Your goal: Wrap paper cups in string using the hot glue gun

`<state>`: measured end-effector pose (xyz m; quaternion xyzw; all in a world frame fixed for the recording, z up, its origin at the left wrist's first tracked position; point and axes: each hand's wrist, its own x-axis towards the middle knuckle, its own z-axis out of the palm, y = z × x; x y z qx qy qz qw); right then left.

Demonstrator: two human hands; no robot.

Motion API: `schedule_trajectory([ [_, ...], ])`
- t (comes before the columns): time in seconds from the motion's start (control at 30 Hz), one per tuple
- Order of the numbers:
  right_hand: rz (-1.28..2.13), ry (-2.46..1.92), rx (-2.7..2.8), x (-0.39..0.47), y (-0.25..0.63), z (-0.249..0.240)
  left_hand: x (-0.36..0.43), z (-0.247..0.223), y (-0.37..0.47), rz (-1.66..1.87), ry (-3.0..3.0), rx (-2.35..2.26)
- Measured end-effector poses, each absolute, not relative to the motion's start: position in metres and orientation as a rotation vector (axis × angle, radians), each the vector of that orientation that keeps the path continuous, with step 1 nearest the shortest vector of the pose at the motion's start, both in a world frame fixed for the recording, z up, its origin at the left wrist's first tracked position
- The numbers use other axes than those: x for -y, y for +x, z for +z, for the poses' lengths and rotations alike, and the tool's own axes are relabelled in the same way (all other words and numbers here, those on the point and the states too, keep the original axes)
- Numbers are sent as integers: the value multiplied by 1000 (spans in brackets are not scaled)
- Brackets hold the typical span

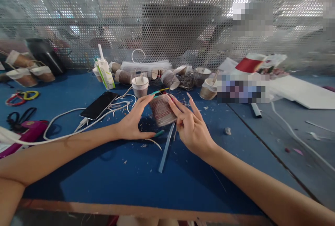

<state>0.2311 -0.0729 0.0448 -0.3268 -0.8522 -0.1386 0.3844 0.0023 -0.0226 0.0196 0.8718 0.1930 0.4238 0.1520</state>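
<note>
Wound cup [163, 112] is right of the phone [99, 105], tilted between the hands; can't see inside. White cup [140, 88] upright, behind-right of phone, handle at its mouth. Carton [105, 74] behind phone, straw in it, leaning. Left hand [134, 123]: wide C at wound cup's left, fingertips near rim, thumb low, not clenched. Right hand [192, 126]: fingers on cup's right side, one raised; can't tell if it's gripping. Left forearm crosses in front of phone; right forearm angles in, well right of phone.
</note>
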Motion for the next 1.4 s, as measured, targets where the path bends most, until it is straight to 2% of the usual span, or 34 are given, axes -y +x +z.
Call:
schedule_trajectory([
  [0.43, -252, -745, 2208, 74, 226, 45, 22, 16, 4, 1300, 2615, -645],
  [0.63, -213, -846, 2097, 76, 230, 48, 20, 12, 4, 1555, 2555, -800],
  [0.77, -41, -901, 2080, 83, 232, 50, 14, 8, 4, 1731, 2383, -974],
  [0.93, 472, -826, 2017, 92, 235, 53, 8, 5, 4, 1832, 2244, -1015],
  [1.0, 542, -866, 1997, 91, 238, 56, 8, 5, 4, 1865, 2277, -981],
  [1.23, -369, -1741, 1982, 63, 257, 66, 10, 5, 4, 1863, 2227, -943],
  [1.3, -435, -1889, 2065, 58, 265, 66, 10, 7, 4, 1801, 2157, -975],
  [1.4, -300, -1924, 2243, 59, 272, 64, 10, 8, 4, 1762, 2098, -987],
])
